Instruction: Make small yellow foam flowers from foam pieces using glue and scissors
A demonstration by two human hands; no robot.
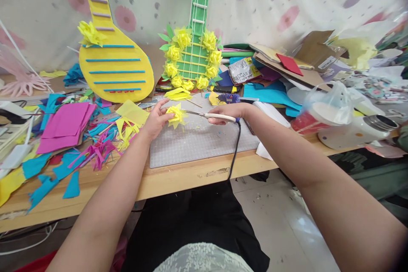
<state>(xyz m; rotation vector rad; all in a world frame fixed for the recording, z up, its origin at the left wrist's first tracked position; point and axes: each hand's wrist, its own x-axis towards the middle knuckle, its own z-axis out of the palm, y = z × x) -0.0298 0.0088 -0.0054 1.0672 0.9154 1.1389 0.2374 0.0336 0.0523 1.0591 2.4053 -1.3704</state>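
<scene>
A yellow flower (176,116), apparently of crepe paper or thin felt, is held over a grey mat (204,146), between the two hands. It seems to be pinched at its left side by the fingertips of the left hand (155,121); the thumb's exact placing cannot be told. It is likely to be light, soft and easily crushed, best gripped at the base, clear of the thin pointed petals. By the curled right hand (239,109), a corded tool (219,116) is gripped by its smooth white handle; whether its slim metal tip is touching the petals cannot be told. Left of the left hand, flat magenta sheets (65,125) and ragged blue scraps (72,185) are strewn. Beyond the hands, a green guitar (199,53), edged with ruffled blooms (183,38), and a yellow guitar (116,66) with blue strips are propped, slightly tilted.
</scene>
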